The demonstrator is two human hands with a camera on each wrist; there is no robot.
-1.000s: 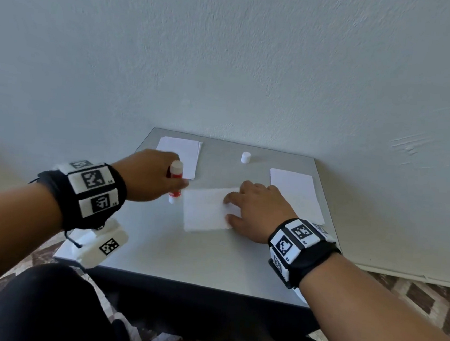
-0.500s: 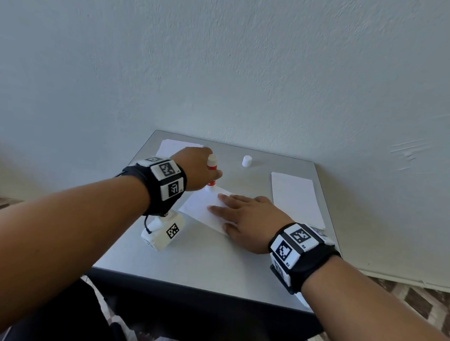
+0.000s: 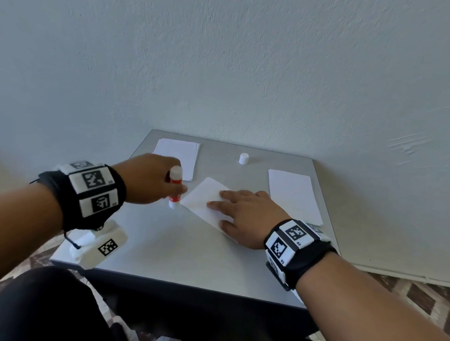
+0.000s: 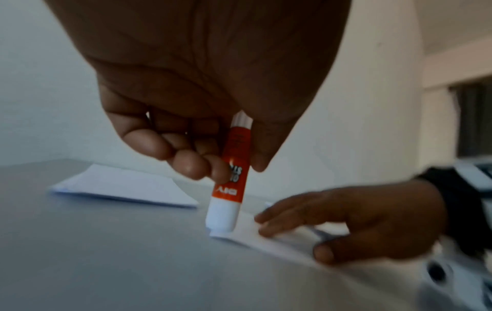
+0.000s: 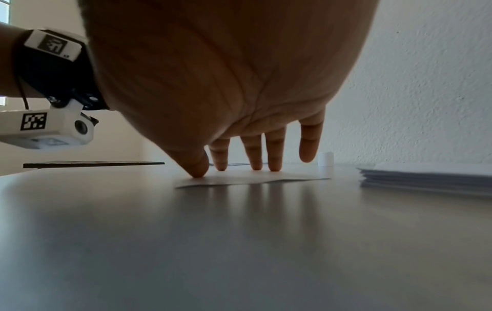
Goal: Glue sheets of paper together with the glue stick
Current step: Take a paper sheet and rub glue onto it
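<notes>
Head view: left hand (image 3: 147, 180) gripping upright glue stick (image 3: 175, 186), its tip touching the corner of a paper sheet (image 3: 202, 199) lying on the grey tabletop (image 3: 172, 247); right hand (image 3: 244, 215) lying flat, fingers straight, pressing the sheet. White cap (image 3: 243, 158) standing near the far edge.

Left wrist view: fingers (image 4: 191, 166) pinching the stick's orange barrel.

Right wrist view: fingertips (image 5: 221, 166) resting on the sheet; paper stack (image 5: 426, 176) sitting rightward.
</notes>
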